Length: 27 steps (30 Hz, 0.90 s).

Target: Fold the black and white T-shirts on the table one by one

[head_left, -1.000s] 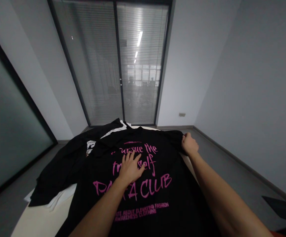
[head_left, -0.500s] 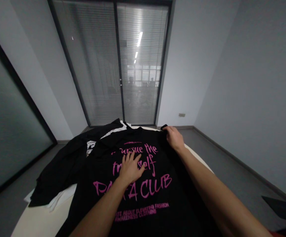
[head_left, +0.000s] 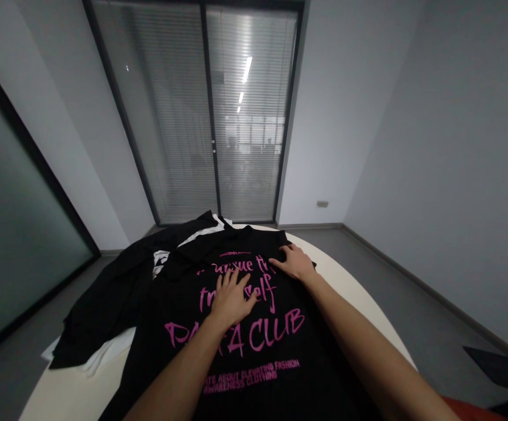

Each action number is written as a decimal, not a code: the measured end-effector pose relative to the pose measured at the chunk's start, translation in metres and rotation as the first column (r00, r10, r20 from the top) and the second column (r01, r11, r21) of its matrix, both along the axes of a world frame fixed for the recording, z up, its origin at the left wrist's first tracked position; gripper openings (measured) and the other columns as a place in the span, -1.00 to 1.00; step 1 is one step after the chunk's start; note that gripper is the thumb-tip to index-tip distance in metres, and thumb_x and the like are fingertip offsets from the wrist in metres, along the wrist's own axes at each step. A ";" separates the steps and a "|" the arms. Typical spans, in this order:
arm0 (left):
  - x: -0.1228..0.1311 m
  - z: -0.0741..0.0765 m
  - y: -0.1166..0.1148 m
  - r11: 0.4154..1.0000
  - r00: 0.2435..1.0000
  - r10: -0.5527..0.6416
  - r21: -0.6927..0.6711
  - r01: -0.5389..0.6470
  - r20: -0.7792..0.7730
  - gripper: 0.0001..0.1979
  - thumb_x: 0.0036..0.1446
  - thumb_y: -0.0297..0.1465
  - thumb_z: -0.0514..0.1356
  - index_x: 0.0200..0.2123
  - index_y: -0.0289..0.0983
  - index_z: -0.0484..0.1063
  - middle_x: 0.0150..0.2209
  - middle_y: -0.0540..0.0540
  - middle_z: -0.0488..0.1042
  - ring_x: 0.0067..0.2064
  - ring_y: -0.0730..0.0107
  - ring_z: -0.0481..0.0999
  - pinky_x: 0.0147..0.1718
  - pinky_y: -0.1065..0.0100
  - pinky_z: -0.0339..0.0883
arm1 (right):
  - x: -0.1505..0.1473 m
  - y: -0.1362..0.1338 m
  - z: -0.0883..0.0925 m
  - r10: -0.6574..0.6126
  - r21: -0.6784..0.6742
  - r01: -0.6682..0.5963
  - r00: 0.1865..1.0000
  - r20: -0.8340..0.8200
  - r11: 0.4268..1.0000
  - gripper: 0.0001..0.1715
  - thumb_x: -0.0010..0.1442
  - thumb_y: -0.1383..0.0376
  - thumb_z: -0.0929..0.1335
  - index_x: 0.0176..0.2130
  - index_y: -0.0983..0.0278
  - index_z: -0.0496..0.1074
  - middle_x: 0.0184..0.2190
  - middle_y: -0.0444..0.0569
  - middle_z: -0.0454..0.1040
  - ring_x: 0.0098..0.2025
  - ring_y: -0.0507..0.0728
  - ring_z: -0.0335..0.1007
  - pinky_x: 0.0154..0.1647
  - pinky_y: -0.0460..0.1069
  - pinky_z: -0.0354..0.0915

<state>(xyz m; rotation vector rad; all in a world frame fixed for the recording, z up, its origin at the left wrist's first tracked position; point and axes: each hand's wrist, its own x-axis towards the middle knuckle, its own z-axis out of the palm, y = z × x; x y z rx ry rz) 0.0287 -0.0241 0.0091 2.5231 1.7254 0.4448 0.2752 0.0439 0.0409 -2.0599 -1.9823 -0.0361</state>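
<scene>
A black T-shirt with pink lettering (head_left: 254, 345) lies spread on a pale round table (head_left: 359, 298). My left hand (head_left: 230, 298) rests flat on the print at the shirt's middle, fingers spread. My right hand (head_left: 295, 262) lies on the shirt's upper right part, where the right sleeve is folded inward over the body; its fingers are stretched forward and press the fabric down.
A pile of black and white clothes (head_left: 117, 292) lies on the table's left side. A glass door with blinds (head_left: 210, 117) stands straight ahead. Grey walls and grey floor (head_left: 412, 304) surround the table. A dark object (head_left: 500, 368) sits at the lower right.
My right hand carried the shirt's right sleeve from the far right edge inward and set it down on the shirt's body. The table's right side became uncovered. My left hand stayed put.
</scene>
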 end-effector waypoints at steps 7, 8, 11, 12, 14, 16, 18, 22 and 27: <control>0.000 0.002 0.000 1.000 1.000 -0.005 -0.014 0.005 -0.007 -0.39 0.28 -0.02 0.06 0.33 -0.10 0.27 0.41 -0.18 0.14 0.42 -0.09 0.06 0.35 -0.11 -0.09 | -0.012 0.001 -0.006 -0.047 0.100 0.048 0.999 -0.021 0.994 -0.61 0.43 0.09 0.19 -0.01 0.22 0.48 0.00 0.07 0.50 0.04 0.22 0.37 0.03 0.06 0.24; 0.000 0.003 -0.001 1.000 1.000 -0.004 -0.016 0.004 -0.008 -0.39 0.29 -0.02 0.06 0.33 -0.10 0.28 0.41 -0.18 0.14 0.42 -0.10 0.06 0.35 -0.10 -0.08 | -0.014 0.001 -0.004 -0.054 0.161 0.060 0.998 -0.045 0.985 -0.60 0.44 0.12 0.17 0.00 0.24 0.46 0.01 0.08 0.50 0.04 0.21 0.37 0.03 0.05 0.24; 0.000 0.004 -0.002 1.000 1.000 -0.003 -0.018 0.003 -0.007 -0.40 0.28 -0.03 0.07 0.32 -0.10 0.29 0.40 -0.18 0.16 0.41 -0.09 0.07 0.35 -0.10 -0.07 | -0.019 0.002 -0.001 0.021 0.234 -0.003 0.997 -0.075 0.972 -0.56 0.45 0.10 0.13 -0.08 0.25 0.46 0.00 0.09 0.51 0.07 0.21 0.36 0.11 0.06 0.19; 0.000 0.005 -0.002 1.000 1.000 -0.003 -0.018 0.003 -0.007 -0.39 0.28 -0.03 0.07 0.32 -0.10 0.28 0.40 -0.18 0.16 0.41 -0.09 0.08 0.35 -0.10 -0.07 | -0.020 0.001 -0.001 0.049 0.205 -0.032 0.996 -0.080 0.978 -0.52 0.44 0.05 0.12 -0.13 0.25 0.47 -0.05 0.08 0.53 0.06 0.22 0.37 0.14 0.09 0.16; 0.000 0.004 -0.002 1.000 1.000 -0.002 -0.018 0.002 -0.005 -0.39 0.28 -0.04 0.07 0.33 -0.10 0.28 0.40 -0.18 0.15 0.41 -0.09 0.07 0.35 -0.09 -0.08 | -0.021 0.000 -0.003 0.068 0.133 -0.056 0.994 -0.090 0.990 -0.41 0.39 -0.11 0.13 -0.16 0.24 0.48 -0.12 0.07 0.56 0.05 0.25 0.39 0.20 0.16 0.11; 0.000 0.004 -0.001 1.000 1.000 -0.002 -0.020 0.002 -0.007 -0.39 0.28 -0.03 0.07 0.33 -0.10 0.27 0.41 -0.18 0.14 0.42 -0.09 0.07 0.35 -0.09 -0.08 | -0.022 -0.002 -0.007 0.085 0.113 -0.076 0.994 -0.076 0.991 -0.31 0.31 -0.24 0.17 -0.03 0.23 0.46 -0.04 0.09 0.54 0.10 0.29 0.37 0.25 0.23 0.04; 0.001 0.003 -0.001 1.000 1.000 -0.001 -0.025 0.001 -0.010 -0.39 0.29 -0.02 0.06 0.33 -0.10 0.27 0.41 -0.18 0.14 0.42 -0.10 0.06 0.35 -0.09 -0.09 | -0.023 -0.001 -0.011 0.132 0.105 -0.127 0.991 -0.038 0.986 -0.22 0.23 -0.28 0.24 0.11 0.22 0.40 0.10 0.12 0.47 0.20 0.32 0.28 0.32 0.28 -0.06; 0.000 0.003 0.000 1.000 1.000 -0.004 -0.022 0.004 -0.014 -0.38 0.29 -0.02 0.05 0.34 -0.10 0.26 0.41 -0.18 0.14 0.42 -0.10 0.06 0.36 -0.09 -0.10 | -0.027 0.008 -0.018 0.176 0.005 -0.176 0.984 -0.031 0.984 -0.37 0.25 -0.13 0.32 0.09 0.23 0.42 0.15 0.13 0.44 0.24 0.33 0.25 0.33 0.28 -0.08; 0.000 0.002 0.001 1.000 1.000 -0.006 -0.010 0.006 -0.013 -0.40 0.30 -0.02 0.04 0.33 -0.10 0.27 0.41 -0.16 0.14 0.42 -0.09 0.05 0.35 -0.11 -0.10 | -0.031 0.020 -0.016 0.165 0.009 -0.165 0.981 -0.098 0.986 -0.63 0.40 0.11 0.21 -0.04 0.24 0.46 0.00 0.06 0.54 0.11 0.20 0.39 0.21 0.09 0.12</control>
